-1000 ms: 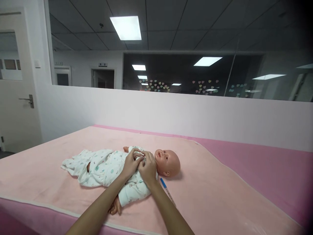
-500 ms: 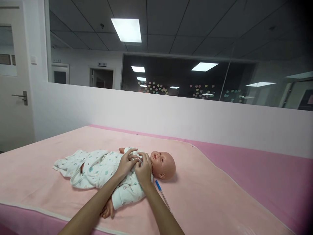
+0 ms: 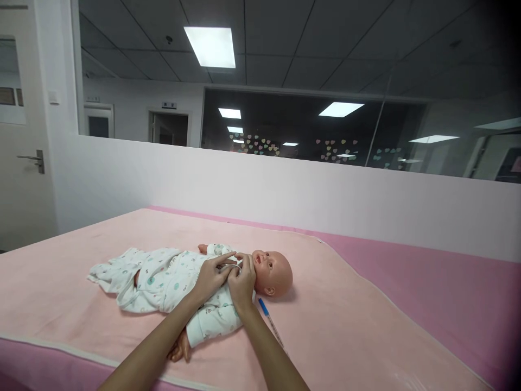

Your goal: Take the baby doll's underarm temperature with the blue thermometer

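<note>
Only partly visible, doll's torso (image 3: 187, 271).

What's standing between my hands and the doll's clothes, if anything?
Nothing visible: your left hand and right hand are both at the upper front of the clothes. The blue-tipped stick lies aside, near the doll's head.

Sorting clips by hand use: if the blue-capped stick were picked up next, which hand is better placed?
Probably the right hand: it is nearer the stick, which lies beside the right forearm. The left hand, over the doll, is farther off, with the right forearm between.
</note>
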{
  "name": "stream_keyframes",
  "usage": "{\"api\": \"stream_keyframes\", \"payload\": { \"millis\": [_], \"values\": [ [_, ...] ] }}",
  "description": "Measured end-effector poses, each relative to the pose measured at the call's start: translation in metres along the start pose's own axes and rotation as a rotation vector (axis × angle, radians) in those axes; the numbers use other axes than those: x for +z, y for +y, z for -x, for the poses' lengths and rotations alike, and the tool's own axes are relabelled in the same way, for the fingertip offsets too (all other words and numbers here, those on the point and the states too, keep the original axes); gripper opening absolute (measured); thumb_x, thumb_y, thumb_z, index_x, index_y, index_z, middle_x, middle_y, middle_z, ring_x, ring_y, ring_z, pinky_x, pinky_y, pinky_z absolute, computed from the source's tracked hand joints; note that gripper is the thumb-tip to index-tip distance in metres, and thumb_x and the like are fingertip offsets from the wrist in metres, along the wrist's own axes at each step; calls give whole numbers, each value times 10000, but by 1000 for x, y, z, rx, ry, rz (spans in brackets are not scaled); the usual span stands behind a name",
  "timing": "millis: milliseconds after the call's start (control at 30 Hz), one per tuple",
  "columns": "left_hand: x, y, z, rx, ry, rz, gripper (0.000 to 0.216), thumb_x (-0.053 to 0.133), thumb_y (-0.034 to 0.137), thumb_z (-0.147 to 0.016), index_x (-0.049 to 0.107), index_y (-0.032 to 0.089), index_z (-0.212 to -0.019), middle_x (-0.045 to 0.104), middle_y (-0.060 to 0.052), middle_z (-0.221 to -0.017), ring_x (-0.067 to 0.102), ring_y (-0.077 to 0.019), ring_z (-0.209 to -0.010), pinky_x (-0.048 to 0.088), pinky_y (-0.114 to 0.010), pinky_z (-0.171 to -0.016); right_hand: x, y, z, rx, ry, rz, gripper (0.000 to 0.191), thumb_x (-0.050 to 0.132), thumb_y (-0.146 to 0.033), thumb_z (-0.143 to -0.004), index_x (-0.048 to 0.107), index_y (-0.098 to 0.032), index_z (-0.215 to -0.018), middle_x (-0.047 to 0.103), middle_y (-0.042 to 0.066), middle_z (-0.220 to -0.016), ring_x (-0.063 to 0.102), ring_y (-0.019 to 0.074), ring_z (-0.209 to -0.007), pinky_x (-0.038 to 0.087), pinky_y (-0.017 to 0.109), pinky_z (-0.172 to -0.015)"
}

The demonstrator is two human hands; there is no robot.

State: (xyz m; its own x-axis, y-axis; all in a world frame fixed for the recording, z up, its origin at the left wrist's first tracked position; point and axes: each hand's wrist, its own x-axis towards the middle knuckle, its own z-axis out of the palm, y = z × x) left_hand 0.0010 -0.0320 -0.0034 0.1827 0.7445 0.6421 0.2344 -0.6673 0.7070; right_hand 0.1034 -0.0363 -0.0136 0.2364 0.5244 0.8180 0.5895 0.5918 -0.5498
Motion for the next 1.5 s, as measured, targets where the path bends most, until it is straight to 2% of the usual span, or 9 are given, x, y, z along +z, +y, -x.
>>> {"api": "stream_keyframes", "payload": {
  "millis": [400, 600, 900, 1000, 1100, 1167, 1267, 1333, 1500],
  "values": [
    [0, -3, 1, 47, -5, -401, 367, 536, 294, -764, 574, 257, -1127, 642, -33, -807, 564, -193, -762, 422, -308, -721, -1, -2, 2, 22, 81, -71, 338, 320, -6, -605, 486, -188, -836, 497, 43, -871, 466, 160, -763, 418, 285, -695],
    [-1, 2, 1, 21, 15, -340, 325, 538, 291, -758, 603, 245, -1073, 645, -24, -774, 571, -181, -723, 425, -275, -663, 0, -1, 1, -37, 77, -63, 333, 304, -5, -611, 502, -184, -810, 493, 36, -825, 463, 153, -718, 416, 278, -663],
    [-3, 6, 1, 48, 60, -145, 219, 519, 244, -771, 651, 215, -943, 675, -22, -857, 593, -172, -780, 450, -284, -733, -1, 0, 3, -128, 49, -21, 306, 303, -18, -647, 516, -191, -784, 525, 34, -781, 486, 168, -759, 417, 295, -705],
    [-14, 9, 1, 53, 243, -6, 216, 489, 275, -798, 643, 188, -922, 670, -37, -865, 601, -169, -792, 464, -283, -734, -3, -3, 1, -161, 9, 27, 308, 313, -27, -659, 535, -179, -808, 558, 40, -789, 492, 172, -775, 397, 299, -718],
    [-31, 10, 4, 67, 480, -17, 210, 451, 285, -822, 623, 181, -880, 659, -42, -859, 597, -173, -825, 457, -294, -765, -5, -9, -2, -242, -150, 124, 307, 354, -55, -689, 563, -180, -875, 588, 40, -860, 492, 182, -845, 354, 322, -781],
    [-40, 8, 6, 97, 415, -103, 200, 439, 271, -827, 620, 186, -846, 650, -38, -844, 589, -173, -826, 447, -293, -767, -6, -13, -3, -312, -267, 171, 255, 399, -91, -715, 576, -189, -870, 595, 33, -893, 486, 184, -880, 320, 338, -828],
    [-45, 3, 10, 136, 107, -240, 161, 476, 257, -797, 625, 196, -810, 639, -29, -815, 572, -172, -797, 434, -289, -745, -5, -15, -2, -356, -332, 219, 162, 448, -111, -701, 572, -185, -773, 590, 28, -865, 477, 182, -861, 295, 344, -845],
    [-44, -1, 12, 132, -23, -304, 132, 502, 248, -770, 620, 200, -808, 630, -23, -800, 561, -172, -778, 428, -288, -736, -4, -14, -1, -342, -338, 247, 128, 454, -102, -686, 551, -181, -712, 577, 23, -809, 472, 173, -819, 300, 332, -822],
    [-40, -1, 11, 111, -52, -364, 101, 497, 234, -750, 583, 195, -784, 609, -17, -787, 546, -174, -763, 421, -294, -732, -2, -10, 0, -348, -333, 256, 117, 449, -94, -696, 528, -178, -677, 548, 14, -740, 454, 157, -762, 299, 310, -782]
  ]
}}
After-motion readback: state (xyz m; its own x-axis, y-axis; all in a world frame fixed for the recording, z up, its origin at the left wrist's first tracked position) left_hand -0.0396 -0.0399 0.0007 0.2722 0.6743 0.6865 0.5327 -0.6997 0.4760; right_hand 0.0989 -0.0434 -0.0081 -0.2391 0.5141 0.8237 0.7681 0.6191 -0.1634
